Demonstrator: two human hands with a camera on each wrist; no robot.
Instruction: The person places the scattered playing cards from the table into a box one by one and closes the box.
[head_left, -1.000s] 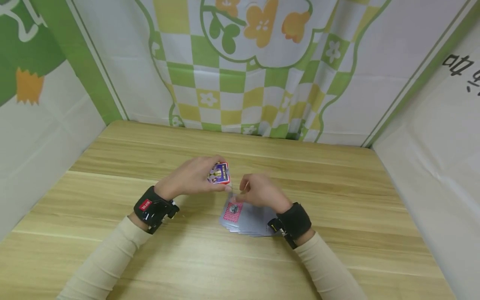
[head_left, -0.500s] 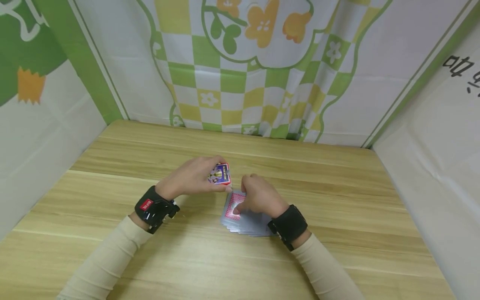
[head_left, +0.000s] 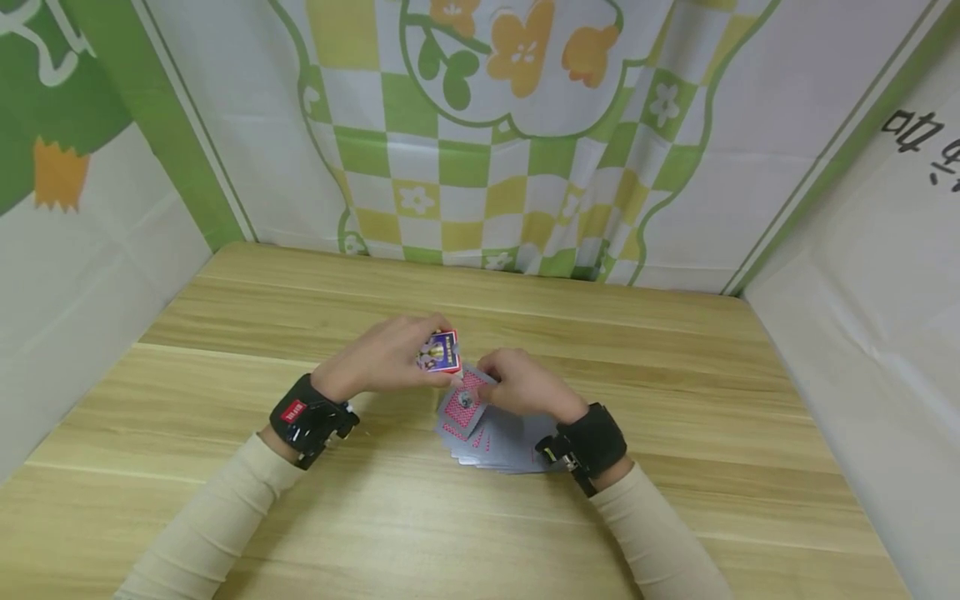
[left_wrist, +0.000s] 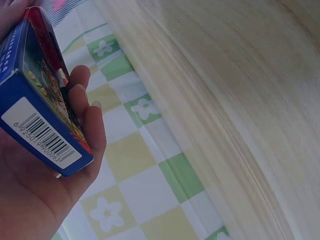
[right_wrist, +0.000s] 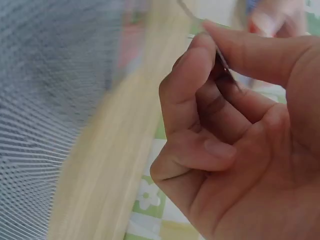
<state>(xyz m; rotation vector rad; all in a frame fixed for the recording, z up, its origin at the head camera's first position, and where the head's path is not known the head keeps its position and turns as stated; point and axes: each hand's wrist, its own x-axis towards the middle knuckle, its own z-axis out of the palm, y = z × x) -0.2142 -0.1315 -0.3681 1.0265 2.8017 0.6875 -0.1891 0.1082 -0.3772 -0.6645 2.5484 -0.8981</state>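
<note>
The box (head_left: 438, 352) is in the left hand (head_left: 386, 354), whose fingers and thumb curl round its sides. It is blue with a picture on its face and a red rim at the end turned toward the right hand (head_left: 527, 386); the left wrist view shows a barcode on the opposite end. What lies inside the box cannot be told.

The right hand pinches a card (head_left: 465, 400) between thumb and fingers, its other fingers curled in toward the palm. The card is red-patterned with a pale border, its upper corner near the red rim, just below the left thumb; whether they touch is unclear. It overlaps the left end of the pile (head_left: 510, 437), loosely fanned on the desk (head_left: 375, 517) and running under the right hand to the right strap (head_left: 592, 442).

The gap between the two hands is narrow. Bare wood runs from the box to the desk's far edge, where the checked cloth (head_left: 465, 158) hangs, and from the pile out to the right edge. The left edge is well apart from the left hand, and more wood shows between the forearms.
</note>
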